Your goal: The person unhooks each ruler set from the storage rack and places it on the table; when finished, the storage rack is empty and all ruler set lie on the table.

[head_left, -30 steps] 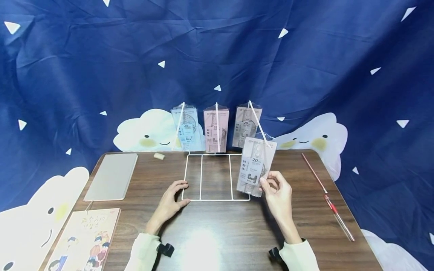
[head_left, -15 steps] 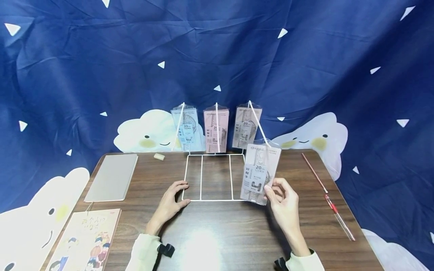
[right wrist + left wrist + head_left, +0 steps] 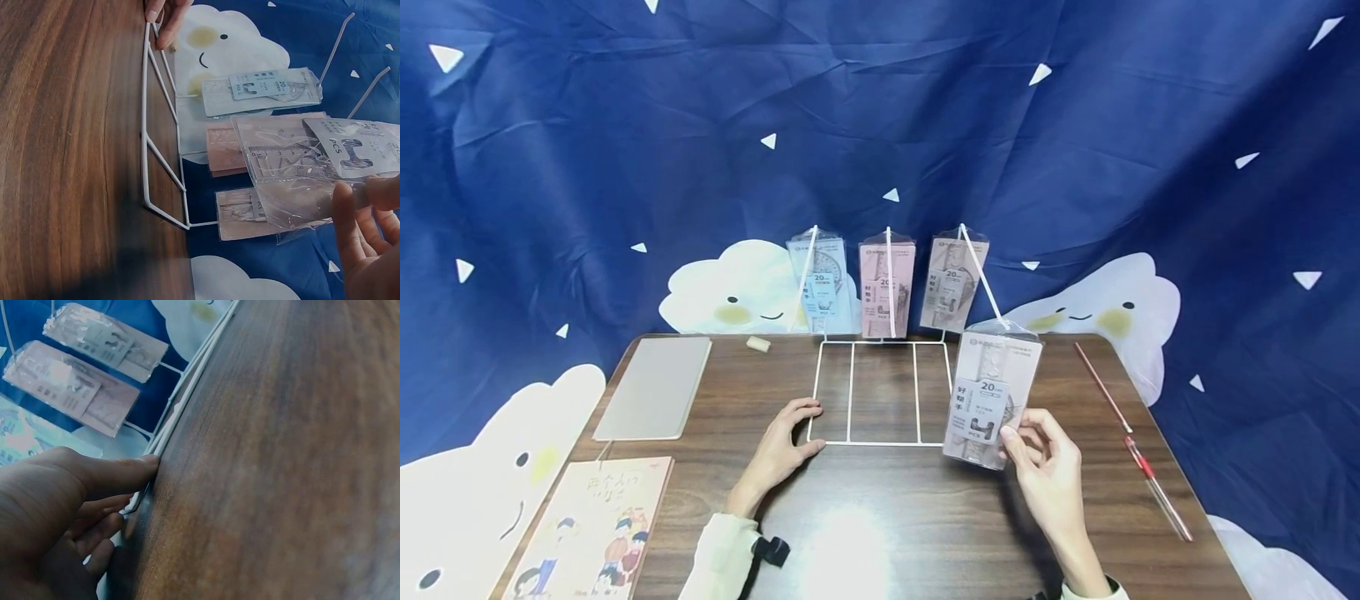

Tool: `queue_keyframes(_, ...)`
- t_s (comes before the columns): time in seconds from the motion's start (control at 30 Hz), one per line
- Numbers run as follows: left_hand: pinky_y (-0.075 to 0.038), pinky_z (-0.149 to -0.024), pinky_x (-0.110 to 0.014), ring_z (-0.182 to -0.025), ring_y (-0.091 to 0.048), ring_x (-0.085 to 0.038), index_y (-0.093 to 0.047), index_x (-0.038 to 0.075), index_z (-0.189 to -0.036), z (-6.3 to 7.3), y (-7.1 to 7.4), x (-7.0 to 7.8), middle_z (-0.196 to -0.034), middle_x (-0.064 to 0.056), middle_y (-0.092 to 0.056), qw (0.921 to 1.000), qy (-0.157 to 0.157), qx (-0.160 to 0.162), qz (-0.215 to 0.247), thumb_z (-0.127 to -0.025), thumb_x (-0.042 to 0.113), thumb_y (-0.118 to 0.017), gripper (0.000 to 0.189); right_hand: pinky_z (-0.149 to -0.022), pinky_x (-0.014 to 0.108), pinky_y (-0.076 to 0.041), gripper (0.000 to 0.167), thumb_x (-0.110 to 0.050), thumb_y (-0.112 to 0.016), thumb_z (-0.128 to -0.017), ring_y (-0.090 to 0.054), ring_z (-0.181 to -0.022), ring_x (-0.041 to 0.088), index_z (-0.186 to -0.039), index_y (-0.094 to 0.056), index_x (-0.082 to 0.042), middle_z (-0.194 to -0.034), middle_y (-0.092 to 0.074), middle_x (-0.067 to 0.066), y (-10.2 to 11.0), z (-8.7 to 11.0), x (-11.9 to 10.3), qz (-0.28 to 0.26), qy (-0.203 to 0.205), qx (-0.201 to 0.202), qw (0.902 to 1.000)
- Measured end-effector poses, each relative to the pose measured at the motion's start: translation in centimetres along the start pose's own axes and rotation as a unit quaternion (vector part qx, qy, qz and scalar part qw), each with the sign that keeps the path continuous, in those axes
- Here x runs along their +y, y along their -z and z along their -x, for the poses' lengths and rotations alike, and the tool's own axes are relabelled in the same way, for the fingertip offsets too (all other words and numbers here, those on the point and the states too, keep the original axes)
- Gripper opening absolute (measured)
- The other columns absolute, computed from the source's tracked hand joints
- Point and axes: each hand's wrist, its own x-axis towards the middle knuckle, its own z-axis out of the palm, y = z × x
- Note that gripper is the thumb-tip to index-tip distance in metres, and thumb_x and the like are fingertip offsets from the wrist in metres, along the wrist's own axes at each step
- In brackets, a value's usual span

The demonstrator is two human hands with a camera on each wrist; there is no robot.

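Note:
My right hand (image 3: pixel 1051 467) pinches the lower right edge of a grey ruler set in a clear packet (image 3: pixel 992 400). The packet's top flap overlaps the front tip of the right hook; I cannot tell if the hook still passes through it. A white wire display rack (image 3: pixel 880 444) stands on the table, and my left hand (image 3: pixel 781 446) grips its front left corner with thumb and fingers. Behind hang a blue ruler set (image 3: pixel 824 287), a pink ruler set (image 3: pixel 874 304) and another grey ruler set (image 3: pixel 942 304), each on its own hook.
At the left lie a grey notebook (image 3: pixel 655 387) and an illustrated book (image 3: pixel 613 492). A small beige block (image 3: pixel 758 343) sits near the back edge. Along the right side lie a red stick (image 3: pixel 1102 385) and a red-and-clear pen (image 3: pixel 1159 487). Blue printed cloth (image 3: pixel 880 108) hangs behind.
My right hand has drawn the grey ruler set forward and right along the hook to its tip. My left hand keeps its place on the rack. The view has shifted slightly.

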Motion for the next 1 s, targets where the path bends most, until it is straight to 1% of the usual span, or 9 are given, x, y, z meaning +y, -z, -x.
queue_keyframes(0.2, -0.041, -0.114, -0.051, -0.135, -0.056, -0.032, -0.069, -0.001, -0.128, -0.1, -0.1, 0.1, -0.141, -0.012, -0.062, 1.0, 0.003, -0.001, 0.005, -0.081, 0.007, -0.088, 0.052, -0.064, 0.025, -0.06, 0.012, 0.018, -0.066, -0.092, -0.069, -0.074, 0.013, -0.102, -0.062, 0.012, -0.09, -0.068, 0.015, 0.4, 0.4, -0.3, -0.003, 0.008, -0.003, 1.0)
queue_keyframes(0.33, -0.041, -0.113, -0.051, -0.135, -0.056, -0.033, -0.069, -0.002, -0.127, -0.1, -0.1, 0.1, -0.141, -0.013, -0.062, 1.0, 0.003, 0.0, 0.007, -0.08, 0.007, -0.088, 0.051, -0.065, 0.024, -0.06, 0.013, 0.018, -0.066, -0.092, -0.07, -0.075, 0.012, -0.102, -0.063, 0.011, -0.091, -0.069, 0.011, 0.8, 0.7, -0.4, 0.011, 0.011, -0.005, 0.9999)
queue_keyframes(0.4, -0.041, -0.113, -0.052, -0.134, -0.056, -0.033, -0.069, -0.002, -0.127, -0.1, -0.1, 0.1, -0.141, -0.012, -0.062, 1.0, 0.002, -0.001, 0.006, -0.081, 0.007, -0.088, 0.051, -0.065, 0.025, -0.06, 0.015, 0.02, -0.066, -0.091, -0.07, -0.075, 0.012, -0.102, -0.063, 0.012, -0.091, -0.069, 0.009, 1.1, 0.8, -0.4, 0.018, 0.009, 0.0, 0.9998)
queue_keyframes(0.53, -0.041, -0.112, -0.054, -0.134, -0.056, -0.034, -0.069, -0.002, -0.127, -0.1, -0.1, 0.3, -0.14, -0.013, -0.062, 1.0, -0.003, 0.003, 0.004, -0.08, 0.006, -0.088, 0.051, -0.064, 0.023, -0.06, 0.014, 0.019, -0.067, -0.091, -0.069, -0.074, 0.01, -0.103, -0.063, 0.013, -0.09, -0.068, 0.012, 2.1, 0.7, 0.3, 0.02, 0.002, 0.018, 0.9996)
queue_keyframes(0.63, -0.041, -0.113, -0.056, -0.134, -0.056, -0.035, -0.069, -0.002, -0.127, -0.1, 0.0, 0.4, -0.141, -0.013, -0.062, 1.0, -0.003, 0.005, 0.006, -0.08, 0.004, -0.088, 0.052, -0.062, 0.022, -0.059, 0.013, 0.017, -0.067, -0.092, -0.069, -0.072, 0.009, -0.104, -0.062, 0.014, -0.089, -0.069, 0.013, 3.1, 0.3, 1.1, 0.017, -0.014, 0.036, 0.9991)
queue_keyframes(0.77, -0.04, -0.114, -0.055, -0.135, -0.055, -0.035, -0.069, -0.002, -0.128, 0.0, 0.1, 0.5, -0.141, -0.014, -0.062, 1.0, -0.001, 0.002, 0.005, -0.08, 0.004, -0.088, 0.051, -0.06, 0.021, -0.058, 0.014, 0.017, -0.066, -0.092, -0.069, -0.069, 0.006, -0.105, -0.061, 0.015, -0.086, -0.07, 0.009, 4.6, -0.5, 2.3, 0.018, -0.05, 0.056, 0.9971)
queue_keyframes(0.83, -0.04, -0.114, -0.055, -0.135, -0.056, -0.035, -0.069, -0.002, -0.127, 0.0, 0.1, 0.4, -0.141, -0.014, -0.062, 1.0, -0.002, 0.002, 0.005, -0.08, 0.004, -0.088, 0.051, -0.061, 0.018, -0.057, 0.016, 0.015, -0.067, -0.093, -0.068, -0.07, 0.004, -0.108, -0.062, 0.014, -0.086, -0.071, 0.006, 5.4, -1.1, 3.1, 0.038, -0.066, 0.058, 0.9955)
queue_keyframes(1.0, -0.041, -0.113, -0.055, -0.134, -0.056, -0.035, -0.069, -0.003, -0.127, 0.0, 0.1, 0.4, -0.14, -0.014, -0.062, 1.0, -0.006, 0.004, 0.002, -0.08, 0.005, -0.088, 0.051, -0.063, 0.011, -0.051, 0.022, 0.006, -0.071, -0.094, -0.065, -0.076, -0.004, -0.114, -0.065, 0.009, -0.088, -0.069, -0.008, 7.5, -2.6, 5.2, 0.113, -0.093, 0.057, 0.9875)
